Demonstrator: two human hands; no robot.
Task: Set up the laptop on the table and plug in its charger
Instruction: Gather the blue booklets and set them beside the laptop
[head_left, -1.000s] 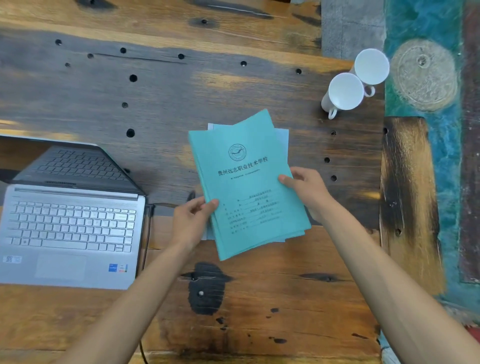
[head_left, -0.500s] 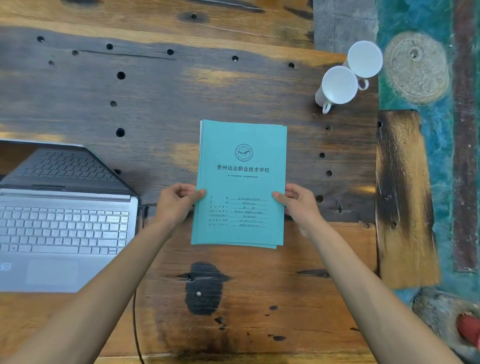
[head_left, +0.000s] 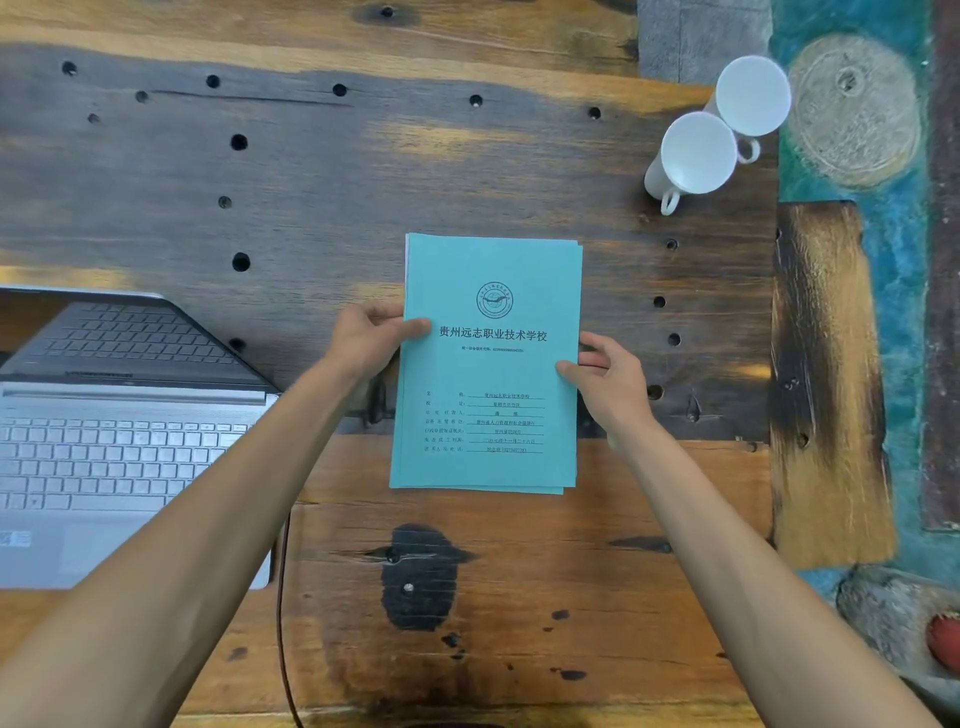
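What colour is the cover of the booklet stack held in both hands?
Teal green, printed with dark text and a round emblem; the booklet stack shows clearly in the head view.

Two bare, sleeveless forearms (head_left: 218, 519)

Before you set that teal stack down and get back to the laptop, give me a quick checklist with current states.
1. Both hands grip the teal booklets, left hand and right hand on opposite edges: ok.
2. Stack edges squared: not ok, lower sheets stick out at the bottom.
3. Laptop open on the wooden table: ok.
4. Black cable runs beside the laptop; plugged in: cannot tell.
5. Two white mugs stand apart from the booklets: ok.
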